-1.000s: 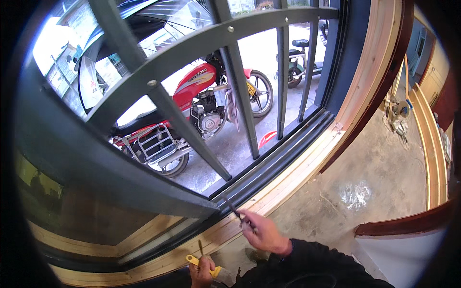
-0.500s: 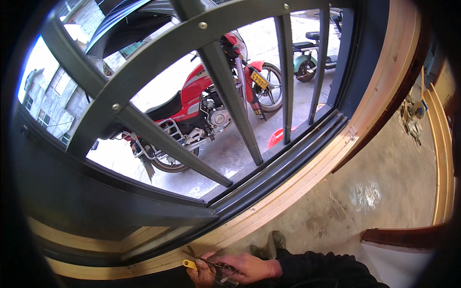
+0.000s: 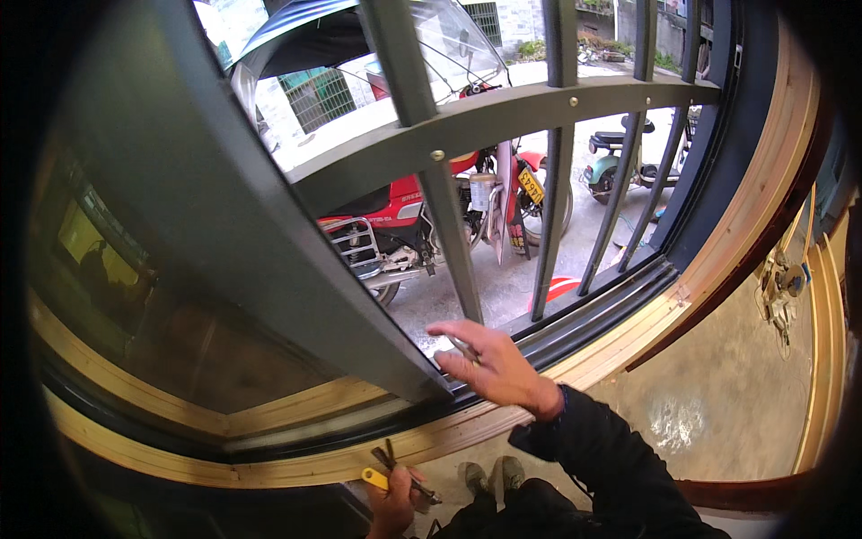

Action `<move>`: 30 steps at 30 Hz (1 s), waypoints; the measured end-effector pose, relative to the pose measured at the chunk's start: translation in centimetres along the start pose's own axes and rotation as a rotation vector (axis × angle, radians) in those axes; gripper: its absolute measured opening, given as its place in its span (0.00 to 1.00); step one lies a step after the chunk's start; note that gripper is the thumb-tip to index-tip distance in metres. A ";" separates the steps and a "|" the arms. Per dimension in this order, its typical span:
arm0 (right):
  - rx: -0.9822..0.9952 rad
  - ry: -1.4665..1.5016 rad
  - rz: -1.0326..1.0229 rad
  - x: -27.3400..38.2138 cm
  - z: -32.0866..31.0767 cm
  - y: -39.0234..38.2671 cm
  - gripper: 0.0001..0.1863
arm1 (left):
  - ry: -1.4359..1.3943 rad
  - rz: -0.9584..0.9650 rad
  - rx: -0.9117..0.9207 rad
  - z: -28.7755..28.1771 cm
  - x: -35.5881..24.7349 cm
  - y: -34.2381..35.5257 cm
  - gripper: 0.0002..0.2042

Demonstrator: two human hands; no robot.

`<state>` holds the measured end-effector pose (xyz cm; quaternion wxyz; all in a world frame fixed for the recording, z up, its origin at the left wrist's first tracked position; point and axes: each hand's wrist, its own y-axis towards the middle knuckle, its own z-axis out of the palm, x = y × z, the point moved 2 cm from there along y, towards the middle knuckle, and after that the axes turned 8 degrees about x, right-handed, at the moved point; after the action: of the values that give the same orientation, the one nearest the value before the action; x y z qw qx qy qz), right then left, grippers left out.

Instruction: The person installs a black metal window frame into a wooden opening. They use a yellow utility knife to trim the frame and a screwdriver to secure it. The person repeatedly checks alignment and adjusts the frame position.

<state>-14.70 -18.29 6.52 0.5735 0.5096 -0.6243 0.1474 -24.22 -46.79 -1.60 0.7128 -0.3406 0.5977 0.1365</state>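
My left hand [image 3: 392, 508] is closed low in front of me, by the inner edge of the wooden window frame [image 3: 503, 427]. A yellow-ended tool [image 3: 374, 478] with a small hole juts from it, bunched with dark metal tools [image 3: 386, 455] whose kind I cannot make out. Further up and to the right, my right hand [image 3: 503, 370] reaches over the sill beside the lower corner of the dark sliding window sash [image 3: 323, 269]. A thin greyish piece [image 3: 465, 349] sits between its thumb and forefinger, too small to name.
Dark metal bars [image 3: 557, 216] cross the window opening. Outside stand a red motorcycle [image 3: 395, 211] and a pale green scooter [image 3: 611, 171]. To the right, long wooden strips [image 3: 815, 359] and a pile of tools [image 3: 779, 292] lie on the concrete floor [image 3: 691, 377].
My hands have parted. The right moved up to the sash corner, while the left stays low with the tools. The view has shifted, showing more of the sash and sill.
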 end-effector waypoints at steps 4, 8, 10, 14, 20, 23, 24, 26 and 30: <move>0.235 0.103 0.072 1.7 0.1 4.1 0.35 | 0.131 0.090 0.178 0.2 -3.0 -0.2 0.17; 0.328 0.367 0.320 2.5 -0.3 5.7 0.34 | 0.101 0.078 0.188 -1.4 -2.4 -0.2 0.18; 0.316 0.373 0.286 2.5 0.5 6.0 0.33 | 0.038 0.077 0.180 -2.5 -0.8 0.1 0.18; 0.251 0.400 0.260 1.6 1.5 6.6 0.25 | -0.172 0.001 0.192 -4.8 3.9 1.8 0.19; 0.365 0.509 0.161 1.0 1.5 7.4 0.31 | -0.233 -0.063 0.165 -5.7 5.5 2.6 0.20; 0.379 0.552 0.171 0.5 1.6 7.5 0.29 | -0.149 -0.070 0.164 -5.1 3.7 2.0 0.20; 0.428 0.547 0.196 0.2 1.5 7.8 0.28 | -0.131 -0.048 0.172 -4.8 3.2 1.9 0.20; 0.448 0.541 0.268 -0.3 1.6 7.9 0.27 | -0.098 -0.007 0.185 -4.5 2.2 1.5 0.20; 0.435 0.501 0.258 -0.7 1.8 7.9 0.28 | -0.074 0.096 0.177 -4.0 1.8 1.9 0.18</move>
<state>-22.20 -15.90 8.59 0.5635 0.4847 -0.4774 0.4686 -27.91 -48.41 -4.16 0.7543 -0.2419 0.5964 0.1295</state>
